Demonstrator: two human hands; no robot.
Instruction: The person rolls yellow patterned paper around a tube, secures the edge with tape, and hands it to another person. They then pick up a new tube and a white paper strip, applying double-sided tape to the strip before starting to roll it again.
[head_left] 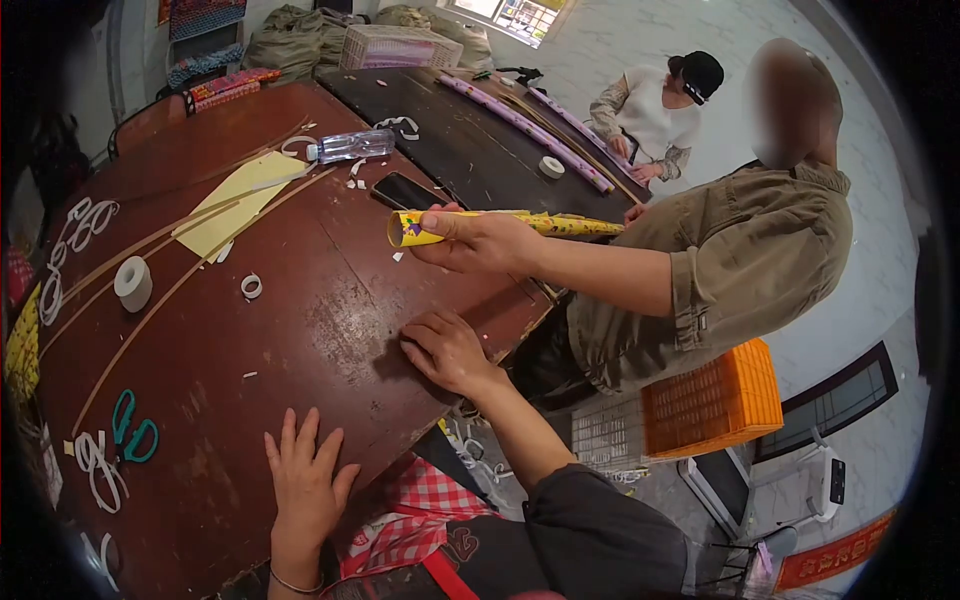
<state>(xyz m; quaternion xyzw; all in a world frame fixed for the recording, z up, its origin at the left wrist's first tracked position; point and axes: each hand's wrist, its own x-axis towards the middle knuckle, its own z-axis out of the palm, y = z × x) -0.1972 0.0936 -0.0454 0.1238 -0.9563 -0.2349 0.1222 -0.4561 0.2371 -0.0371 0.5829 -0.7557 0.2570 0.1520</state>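
My left hand (pixel 305 470) lies flat on the red-brown table (pixel 300 350) near its front edge, fingers spread and holding nothing. Resting on the tabletop further right is my right hand (pixel 447 352), its fingers loosely bent, with nothing visible in them. Just beyond it, a co-worker's hand (pixel 480 240) grips a yellow patterned paper tube (pixel 418 230) above the table. Teal-handled scissors (pixel 132 430) lie left of my left hand, beside a bundle of white cord (pixel 97 470). A small tape roll (pixel 251 287) sits ahead of my hands.
A larger white tape roll (pixel 133 283), thin wooden strips (pixel 165 245), yellow paper (pixel 240 205), a plastic bottle (pixel 355 147) and a phone (pixel 408 193) lie on the table. Purple wrapped tubes (pixel 530 130) lie on the dark table behind. An orange crate (pixel 710 400) stands at right.
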